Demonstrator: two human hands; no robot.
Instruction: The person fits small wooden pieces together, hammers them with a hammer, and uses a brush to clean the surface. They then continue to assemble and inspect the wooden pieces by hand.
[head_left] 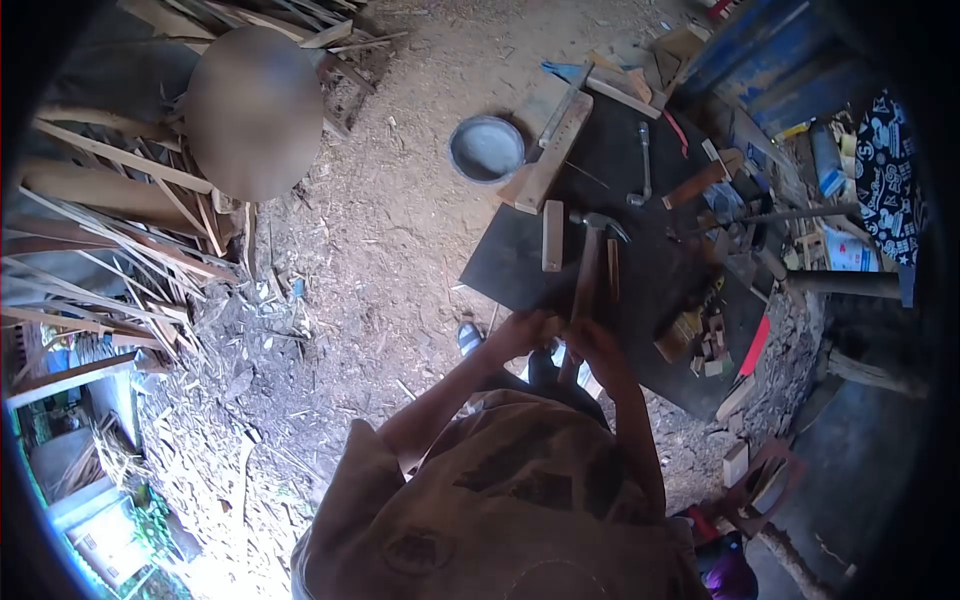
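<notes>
Close together in front of my body, my left hand [530, 332] and my right hand [594, 345] have their fingers curled in. A small pale piece shows at the left fingertips, too dim to name. A claw hammer [588, 270] lies with its head on the dark board [500, 270] and its wooden handle running toward me. The right hand overlaps the lower handle in this view. Left of the hammer head is a short wooden block [552, 236], and a thin wooden strip [613, 270] lies to its right.
A round metal basin [486, 149] sits on the dirt floor. A wooden plane-like block [553, 155], a wrench-like metal tool [644, 165] and several small wood offcuts [712, 350] lie on the board. Piled timber strips [130, 240] fill the left side. A blurred round patch covers the upper left.
</notes>
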